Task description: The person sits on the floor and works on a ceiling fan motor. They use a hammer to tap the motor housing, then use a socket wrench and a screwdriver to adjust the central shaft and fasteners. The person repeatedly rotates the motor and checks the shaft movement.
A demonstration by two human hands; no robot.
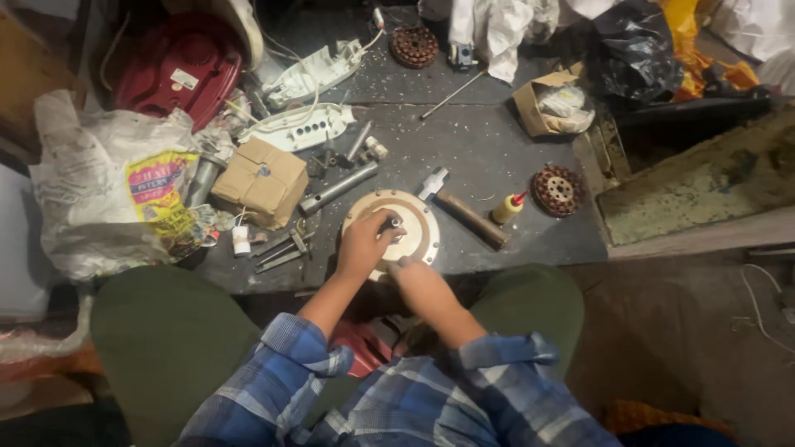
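Observation:
A round cream-coloured motor cover plate (414, 217) with a brown ring lies at the near edge of the dark workbench (489, 149). My left hand (364, 242) rests on its left part, fingers curled around a short dark shaft (389, 223) at its centre. My right hand (410, 271) grips the plate's near rim from below. Both forearms wear blue checked sleeves.
A hammer (464, 209) lies just right of the plate, with a small yellow bottle (507, 207) and a copper-wound stator (557, 190) beyond. A metal tube (338, 188), pliers (281, 248), cardboard box (261, 180) and plastic bag (116, 190) sit left. A red housing (178, 66) is at back.

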